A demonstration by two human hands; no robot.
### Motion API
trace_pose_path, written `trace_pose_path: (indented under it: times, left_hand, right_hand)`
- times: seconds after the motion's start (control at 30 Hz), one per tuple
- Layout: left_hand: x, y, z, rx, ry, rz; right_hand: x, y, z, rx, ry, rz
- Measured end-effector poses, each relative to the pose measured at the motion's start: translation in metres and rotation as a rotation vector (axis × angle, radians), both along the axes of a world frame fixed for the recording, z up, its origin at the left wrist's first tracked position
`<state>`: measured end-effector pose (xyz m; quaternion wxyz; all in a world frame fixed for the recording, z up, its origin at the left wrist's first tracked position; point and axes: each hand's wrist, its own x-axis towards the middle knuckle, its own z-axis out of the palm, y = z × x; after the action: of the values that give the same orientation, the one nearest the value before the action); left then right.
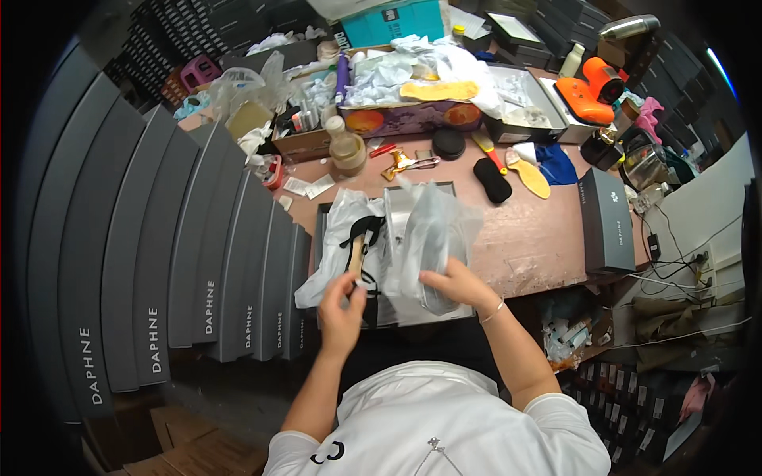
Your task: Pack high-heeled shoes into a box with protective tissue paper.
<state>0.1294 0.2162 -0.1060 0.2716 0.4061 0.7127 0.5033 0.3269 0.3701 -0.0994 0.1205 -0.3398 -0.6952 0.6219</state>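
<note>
Our left hand (343, 305) pinched the heel end of a black high-heeled sandal (361, 242), which lay on white wrapping paper (333, 254) in the left half of the open shoe box (397, 313). Our right hand (454, 284) gripped the lower end of a clear plastic bag (432, 234) holding what looked like the second shoe, standing in the right half of the same box. Left of the box leaned a row of grey shoe boxes (198, 254), well apart from our hands. Moving right across the pinkish worktable (524, 238), we saw a black brush (492, 180), a yellow insole (530, 176) and a grey box lid (607, 222) near the table's right edge.

To do this well, we judged it best to keep the sandal flat on the paper with the left fingers while the right hand eased the bag down beside it, so that neither heel scuffed the other shoe.
</note>
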Motion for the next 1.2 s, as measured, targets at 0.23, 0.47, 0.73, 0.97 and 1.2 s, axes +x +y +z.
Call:
trace_pose_path:
  times: [0.23,0.47,0.73,0.97,1.2]
  left_hand:
    - [-0.065,0.043,-0.093,-0.377,-0.005,-0.095]
    - [-0.001,0.045,-0.002,0.203,0.634,-0.485]
    - [0.039,0.102,-0.069,-0.085,1.271,-1.022]
    - [0.044,0.087,-0.045,-0.070,1.299,-0.897]
    - [0.036,0.086,-0.045,-0.179,0.976,-0.932]
  right_hand:
    - [-0.023,-0.026,-0.050,0.659,-0.365,0.129]
    - [0.000,0.012,0.018,1.197,-0.324,-0.446]
    - [-0.001,0.013,-0.051,1.045,-0.641,-0.003]
    - [0.085,0.007,-0.044,-0.107,0.450,-1.068]
    - [0.107,-0.057,0.025,-0.601,0.268,0.166]
